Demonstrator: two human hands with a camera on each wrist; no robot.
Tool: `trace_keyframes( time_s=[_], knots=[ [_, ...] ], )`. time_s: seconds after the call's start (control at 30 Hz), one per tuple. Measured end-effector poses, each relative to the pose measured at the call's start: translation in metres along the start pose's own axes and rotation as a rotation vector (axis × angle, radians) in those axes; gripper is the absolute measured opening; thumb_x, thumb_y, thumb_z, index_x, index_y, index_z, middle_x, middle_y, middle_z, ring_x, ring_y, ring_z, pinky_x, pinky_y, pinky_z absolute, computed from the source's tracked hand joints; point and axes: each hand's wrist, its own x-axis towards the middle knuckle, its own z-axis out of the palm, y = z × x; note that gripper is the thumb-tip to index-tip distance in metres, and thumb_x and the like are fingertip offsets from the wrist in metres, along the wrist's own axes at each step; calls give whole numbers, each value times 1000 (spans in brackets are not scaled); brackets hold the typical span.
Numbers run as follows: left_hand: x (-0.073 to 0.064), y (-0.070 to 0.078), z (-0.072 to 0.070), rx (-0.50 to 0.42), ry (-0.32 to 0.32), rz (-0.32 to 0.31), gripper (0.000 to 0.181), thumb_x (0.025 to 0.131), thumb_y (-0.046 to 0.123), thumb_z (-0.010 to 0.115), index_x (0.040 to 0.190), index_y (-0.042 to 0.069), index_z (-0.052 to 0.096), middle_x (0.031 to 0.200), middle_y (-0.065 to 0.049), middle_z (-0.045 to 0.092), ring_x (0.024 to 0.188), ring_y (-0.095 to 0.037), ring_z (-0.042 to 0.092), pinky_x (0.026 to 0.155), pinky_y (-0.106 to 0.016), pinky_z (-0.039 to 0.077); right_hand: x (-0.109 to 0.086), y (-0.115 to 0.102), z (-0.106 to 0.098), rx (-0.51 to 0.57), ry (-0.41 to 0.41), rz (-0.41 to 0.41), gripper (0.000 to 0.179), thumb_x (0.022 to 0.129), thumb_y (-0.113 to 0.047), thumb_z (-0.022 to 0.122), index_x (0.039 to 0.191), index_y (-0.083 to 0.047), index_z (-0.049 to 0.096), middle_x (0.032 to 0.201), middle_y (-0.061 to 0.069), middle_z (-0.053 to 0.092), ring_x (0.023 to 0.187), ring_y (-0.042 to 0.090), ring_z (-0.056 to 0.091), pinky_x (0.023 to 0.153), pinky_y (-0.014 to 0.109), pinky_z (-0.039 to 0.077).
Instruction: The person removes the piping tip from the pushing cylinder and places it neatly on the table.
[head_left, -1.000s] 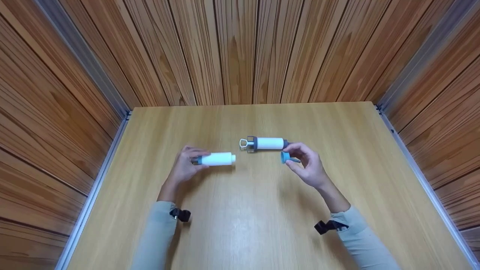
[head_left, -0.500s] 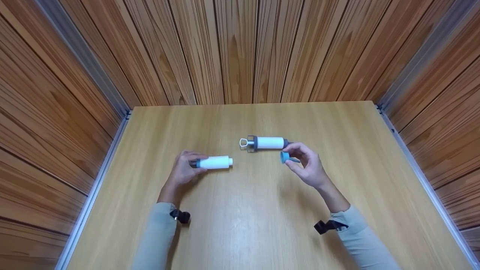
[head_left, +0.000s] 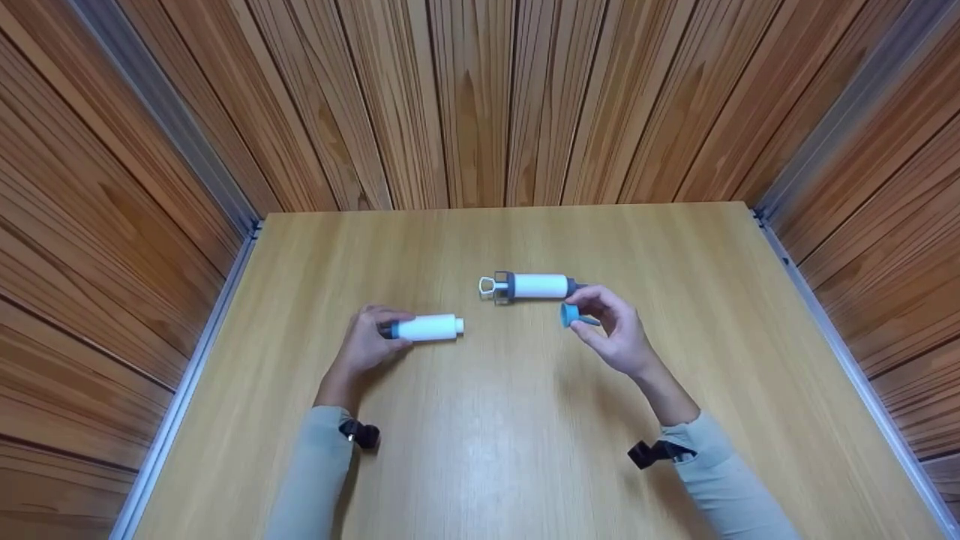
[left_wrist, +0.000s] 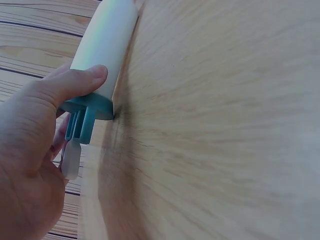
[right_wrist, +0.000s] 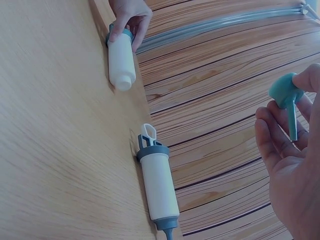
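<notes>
My left hand [head_left: 366, 341] grips one white-barrelled syringe [head_left: 429, 328] at its collared end, thumb on one side of the barrel. In the left wrist view, a teal collar [left_wrist: 102, 106] and a pale plunger handle [left_wrist: 71, 159] show beside the palm. The barrel lies low along the tabletop, its narrow bare tip pointing right. My right hand [head_left: 619, 334] holds a teal nozzle cap [head_left: 569, 314] off the table, wide mouth facing left. Its thin spout [right_wrist: 291, 120] shows in the right wrist view, in front of the fingers.
A second white syringe [head_left: 540, 286] lies farther back, between the hands, with its ring handle [head_left: 487, 286] to the left and a dark nozzle [right_wrist: 167, 227] fitted. Wooden plank walls [head_left: 480, 105] and metal rails [head_left: 840, 292] bound the table [head_left: 487, 420].
My left hand has brought its syringe slightly left and nearer to me, down toward the tabletop. My right hand and the nozzle cap have barely moved; the second syringe is unchanged.
</notes>
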Motion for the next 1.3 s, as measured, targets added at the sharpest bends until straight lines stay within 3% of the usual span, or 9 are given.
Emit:
trace_keyframes(
  time_s=[0.47, 0.73, 1.03, 1.3],
  knots=[
    [-4, 1, 0, -32, -46, -43, 45, 92, 3, 90, 135, 13, 82, 153, -17, 70, 150, -43, 56, 131, -66, 42, -4, 4, -2, 6, -11, -16, 33, 90, 29, 61, 123, 24, 59, 124, -13, 72, 112, 1, 70, 102, 17, 60],
    [-4, 4, -2, -33, -50, -3, 47, 91, 7, 93, 136, 12, 82, 154, -17, 70, 151, -43, 57, 131, -66, 43, -2, 5, -2, 8, -11, -14, 33, 90, 29, 61, 122, 25, 58, 124, -14, 72, 112, 0, 70, 101, 16, 59],
    [-2, 7, -3, -43, -25, 52, 50, 91, 12, 94, 137, 2, 79, 155, -19, 69, 153, -44, 54, 131, -67, 41, 5, 6, -6, -8, 9, 11, 32, 91, 27, 62, 122, 25, 58, 121, -15, 71, 109, 2, 68, 99, 16, 59],
    [0, 18, -6, -47, 0, 71, 52, 93, 15, 93, 141, 7, 78, 158, -14, 68, 158, -41, 48, 134, -73, 29, 8, 12, -9, -26, 10, 8, 32, 91, 27, 63, 123, 25, 58, 122, -15, 70, 110, 0, 68, 100, 15, 59]
  ],
)
